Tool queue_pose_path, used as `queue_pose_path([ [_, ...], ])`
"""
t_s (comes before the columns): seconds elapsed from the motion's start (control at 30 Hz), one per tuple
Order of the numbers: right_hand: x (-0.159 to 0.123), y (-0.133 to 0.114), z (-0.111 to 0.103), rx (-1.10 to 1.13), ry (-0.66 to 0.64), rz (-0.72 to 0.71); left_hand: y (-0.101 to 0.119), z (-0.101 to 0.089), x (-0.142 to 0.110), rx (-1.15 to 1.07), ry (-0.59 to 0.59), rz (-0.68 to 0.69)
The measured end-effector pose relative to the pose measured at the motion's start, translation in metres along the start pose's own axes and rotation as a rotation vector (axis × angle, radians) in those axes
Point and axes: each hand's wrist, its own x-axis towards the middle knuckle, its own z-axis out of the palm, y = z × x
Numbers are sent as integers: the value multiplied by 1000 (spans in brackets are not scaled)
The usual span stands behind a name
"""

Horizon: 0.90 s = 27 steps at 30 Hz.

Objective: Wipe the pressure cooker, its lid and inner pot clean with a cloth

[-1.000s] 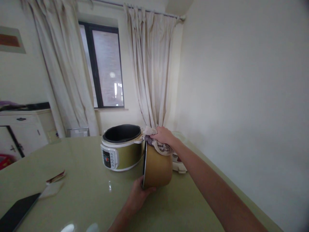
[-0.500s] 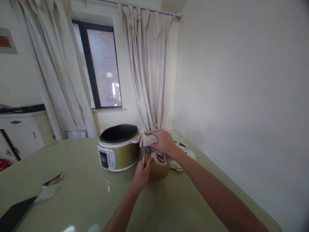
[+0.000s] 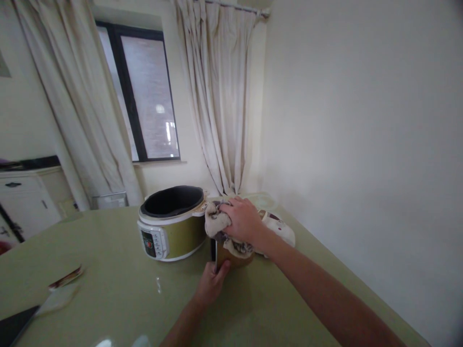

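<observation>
My right hand is closed around a bunched, patterned cloth, pressed against the upper side of a golden-brown cooker inner pot. The pot is tipped on its side, and its thin silver rim faces left. Lower down, my left hand grips that rim, with the thumb on the outer wall and the fingers on the inner side. Much of the pot is hidden by the cloth and my right hand. Just to the left stands the green and white rice cooker body, uncovered, its dark inside showing.
A white cooker lid lies behind my right forearm, close to the wall. At the left of the glossy green table are a dark flat object and a small brown-and-white item. A curtain hangs behind.
The cloth and my right hand have shifted slightly downward on the pot. My left hand has moved a little lower with the rim. The view has turned slightly right.
</observation>
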Motion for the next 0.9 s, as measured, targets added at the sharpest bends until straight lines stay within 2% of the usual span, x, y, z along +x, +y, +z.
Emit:
queue_pose_path([
  [0.13,54,19,1,70,-134,196,-10,-1,0,14,-56,-2],
  [0.23,81,30,6,80,-188,269,-22,-7,4,89,-167,65],
  [0.37,86,32,8,76,-188,277,-22,-19,7,158,-264,158],
  [0.5,73,25,7,46,-156,265,4,-20,-1,55,-310,175],
  [0.6,61,17,6,-10,-110,281,39,-11,-2,-123,-204,217],
  [0.7,44,6,3,-71,-41,277,77,-4,8,-234,-1,287],
  [0.77,30,-4,0,-99,5,259,94,-1,16,-228,109,329],
  [0.83,14,-12,-3,-125,31,249,97,0,21,-206,153,380],
  [0.9,-2,-19,-5,-138,20,229,87,3,23,-201,128,415],
])
